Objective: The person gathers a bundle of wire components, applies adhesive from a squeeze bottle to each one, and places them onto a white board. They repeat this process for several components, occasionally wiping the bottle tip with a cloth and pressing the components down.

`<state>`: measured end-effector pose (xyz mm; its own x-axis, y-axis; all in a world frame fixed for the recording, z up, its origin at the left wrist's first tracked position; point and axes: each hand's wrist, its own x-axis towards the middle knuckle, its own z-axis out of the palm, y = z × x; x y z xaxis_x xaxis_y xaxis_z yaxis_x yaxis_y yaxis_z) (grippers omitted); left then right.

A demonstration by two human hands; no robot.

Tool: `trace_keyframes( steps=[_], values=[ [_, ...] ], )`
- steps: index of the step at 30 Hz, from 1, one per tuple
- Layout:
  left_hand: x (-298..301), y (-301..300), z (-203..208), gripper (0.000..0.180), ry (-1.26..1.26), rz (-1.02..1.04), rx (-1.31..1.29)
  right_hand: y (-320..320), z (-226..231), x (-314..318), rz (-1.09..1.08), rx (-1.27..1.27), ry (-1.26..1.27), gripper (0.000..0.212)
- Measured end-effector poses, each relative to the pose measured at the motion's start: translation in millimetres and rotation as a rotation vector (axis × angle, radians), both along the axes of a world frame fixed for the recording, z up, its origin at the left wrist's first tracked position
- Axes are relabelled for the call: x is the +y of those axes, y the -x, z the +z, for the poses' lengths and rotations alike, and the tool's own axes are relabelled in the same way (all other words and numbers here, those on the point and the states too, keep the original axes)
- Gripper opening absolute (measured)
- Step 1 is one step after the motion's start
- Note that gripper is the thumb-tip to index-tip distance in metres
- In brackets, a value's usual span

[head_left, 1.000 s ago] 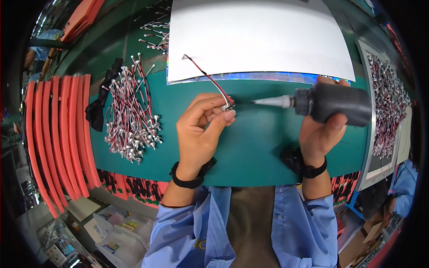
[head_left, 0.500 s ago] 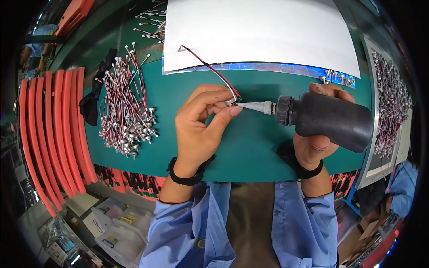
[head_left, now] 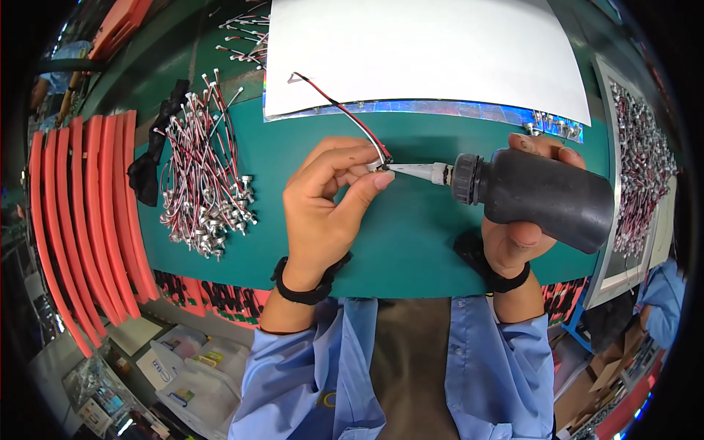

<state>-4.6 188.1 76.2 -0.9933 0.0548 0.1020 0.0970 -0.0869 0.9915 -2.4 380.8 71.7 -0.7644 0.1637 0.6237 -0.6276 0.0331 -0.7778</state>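
Between thumb and fingers, my left hand (head_left: 326, 194) pinches a small round metal part with wires (head_left: 376, 165). Its red, black and white leads (head_left: 339, 107) rise up and to the left, ending in a small connector over the white sheet's lower edge. My right hand (head_left: 517, 242) is wrapped round a black squeeze bottle (head_left: 550, 192) lying on its side. The bottle's pale tapered nozzle (head_left: 419, 171) points left, its tip at the wired part, by my left thumb. Whether any liquid comes out is too small to tell.
On the green table (head_left: 411, 257), a heap of wired metal parts (head_left: 205, 176) lies to the left beside red foam strips (head_left: 88, 220) and a black cloth (head_left: 150, 165). A white sheet (head_left: 425, 51) covers shiny blue film at the back. A tray of similar parts (head_left: 639, 169) stands right.
My left hand has shifted slightly left with the wired part, and the nozzle tip follows closely. My grip on the bottle stays the same.
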Motion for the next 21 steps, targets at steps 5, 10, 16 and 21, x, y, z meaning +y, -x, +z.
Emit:
trace_keyframes(
  steps=[5, 10, 16, 21],
  values=[
    [0, 0, -1, 0.020, -0.004, 0.000, 0.005, -1, 9, -9, -0.134, -0.090, 0.153, 0.086],
    [-1, 0, 1, 0.019, -0.023, 0.000, -0.010, 3, 6, -6, -0.147, -0.099, 0.072, 0.082],
    [-3, 0, 2, 0.018, -0.057, -0.007, -0.012, 13, 4, -3, -0.188, -0.133, 0.130, 0.077],
    [-6, 0, 4, 0.019, -0.079, -0.003, -0.004, 18, 3, 12, -0.240, -0.154, 0.109, 0.073]
  ],
)
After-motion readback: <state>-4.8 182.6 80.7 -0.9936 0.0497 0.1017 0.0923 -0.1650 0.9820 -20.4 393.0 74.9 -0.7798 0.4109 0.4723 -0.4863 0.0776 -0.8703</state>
